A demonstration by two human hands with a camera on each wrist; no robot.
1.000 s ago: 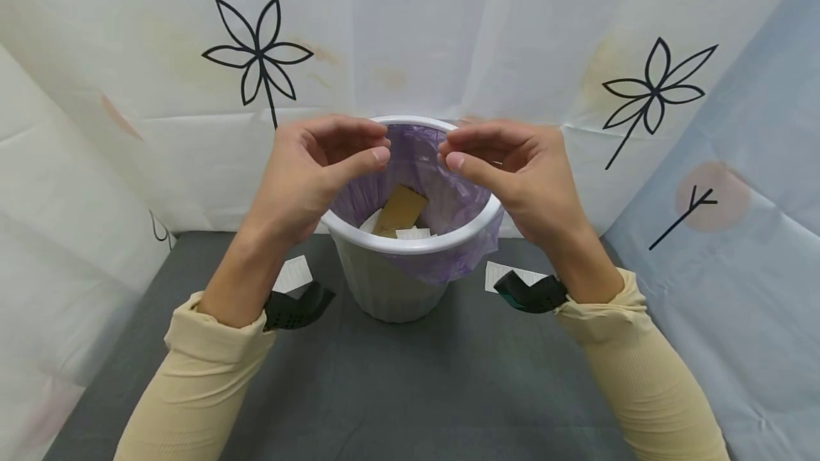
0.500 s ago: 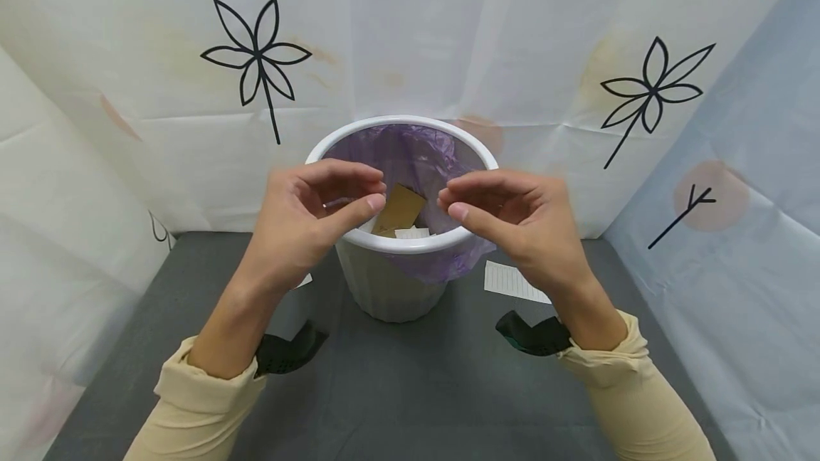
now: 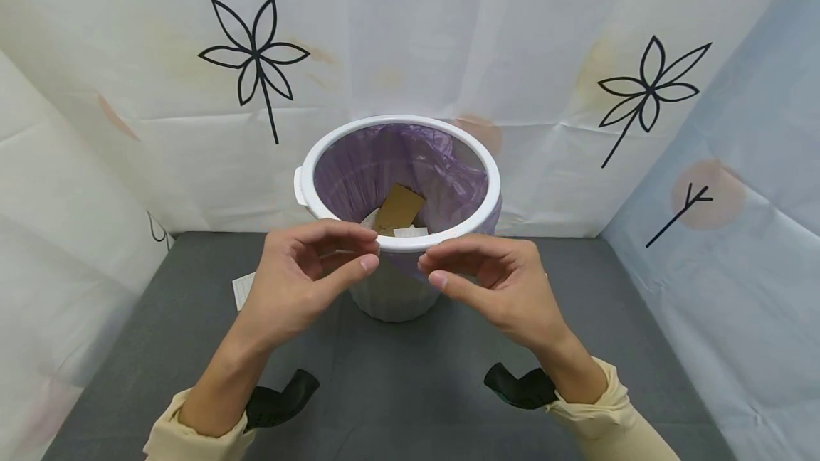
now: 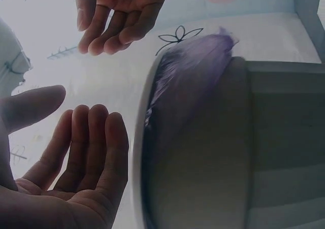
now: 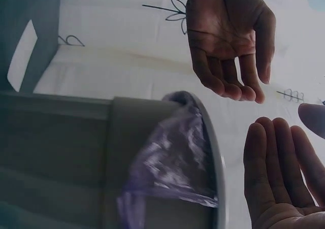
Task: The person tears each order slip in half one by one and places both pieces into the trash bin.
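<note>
A white trash bin [image 3: 392, 287] stands upright near the back of the dark table. Its purple plastic liner [image 3: 365, 176] folds over the rim, and a brown cardboard piece [image 3: 400, 208] with white paper [image 3: 410, 232] lies inside. My left hand [image 3: 314, 272] is in front of the bin's near left rim, fingers bent loosely and thumb apart, holding nothing. Facing it, my right hand [image 3: 490, 279] is likewise relaxed with nothing in it. In the left wrist view a gap separates the left hand [image 4: 76, 163] from the bin wall [image 4: 203, 163]. The right wrist view shows the right hand [image 5: 284, 173] beside the rim.
A lined paper slip [image 3: 243, 290] lies on the table [image 3: 397, 390] left of the bin, partly covered by my left hand. A patterned cloth backdrop [image 3: 397, 34] rises behind the bin, with cloth walls on both sides. A dark strap [image 3: 282, 400] circles each wrist.
Both hands have come down and back from above the bin's opening to in front of its near rim, staying apart and holding nothing. The bin has not moved.
</note>
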